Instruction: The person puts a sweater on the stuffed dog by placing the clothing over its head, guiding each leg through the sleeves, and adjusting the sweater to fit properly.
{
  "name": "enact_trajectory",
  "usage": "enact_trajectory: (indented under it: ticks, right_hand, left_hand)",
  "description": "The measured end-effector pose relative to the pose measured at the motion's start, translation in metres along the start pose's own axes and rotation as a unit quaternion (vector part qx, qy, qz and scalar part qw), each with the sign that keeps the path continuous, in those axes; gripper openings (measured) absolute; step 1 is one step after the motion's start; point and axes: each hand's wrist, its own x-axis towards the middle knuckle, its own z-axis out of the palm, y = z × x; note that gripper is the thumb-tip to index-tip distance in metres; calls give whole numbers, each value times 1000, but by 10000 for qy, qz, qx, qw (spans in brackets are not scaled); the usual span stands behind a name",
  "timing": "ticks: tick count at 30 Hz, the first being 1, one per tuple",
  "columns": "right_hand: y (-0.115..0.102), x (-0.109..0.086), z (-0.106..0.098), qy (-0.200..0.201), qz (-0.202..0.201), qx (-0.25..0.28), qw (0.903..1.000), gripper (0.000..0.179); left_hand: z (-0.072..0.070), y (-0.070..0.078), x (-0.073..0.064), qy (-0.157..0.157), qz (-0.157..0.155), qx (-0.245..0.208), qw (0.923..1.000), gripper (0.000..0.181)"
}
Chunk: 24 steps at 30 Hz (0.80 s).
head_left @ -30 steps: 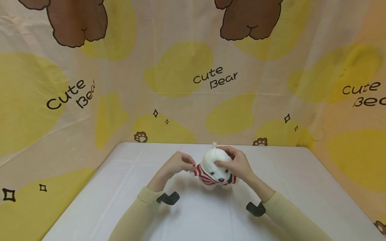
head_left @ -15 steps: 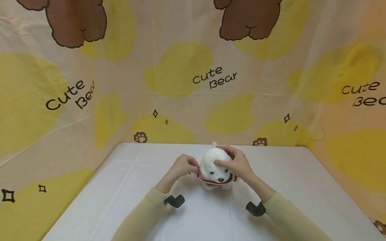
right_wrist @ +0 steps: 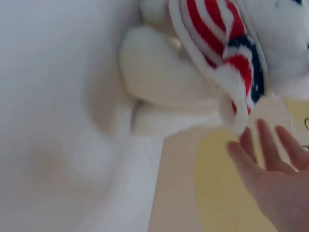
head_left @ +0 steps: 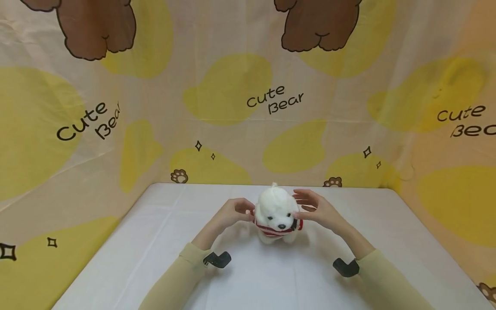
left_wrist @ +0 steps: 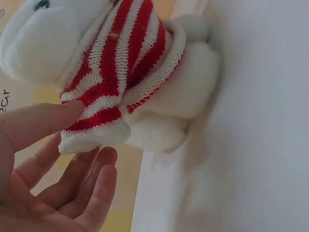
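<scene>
A white plush dog stands upright on the white table, facing the head camera. It wears a red-and-white striped knit sweater with a dark blue patch on one side. My left hand pinches the sweater's sleeve at the dog's side, thumb on top and index finger behind in the left wrist view. On the other side, my right hand is beside the dog's head, its fingers spread and relaxed. The right wrist view has this hand blurred, with nothing in its grasp, just off the sweater's other sleeve.
The white table runs back to a fabric backdrop printed with bears and lettering, which also rises along both sides. Black camera mounts sit at both sleeve cuffs.
My right hand has let go of the dog's head and drawn back to the right. The left hand moved in to the sleeve, and the dog's head now shows more fully.
</scene>
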Motion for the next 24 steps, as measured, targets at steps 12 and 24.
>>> enact_trajectory:
  ticks: [12, 24]
  right_hand:
    - [12, -8, -11, 22, 194, -1564, 9875, 27]
    - [23, -6, 1, 876, 1339, -1555, 9748, 18]
  left_hand:
    - [0, 5, -3, 29, 3, 101, 9999, 13]
    - [3, -4, -4, 12, -273, -16, 9996, 10]
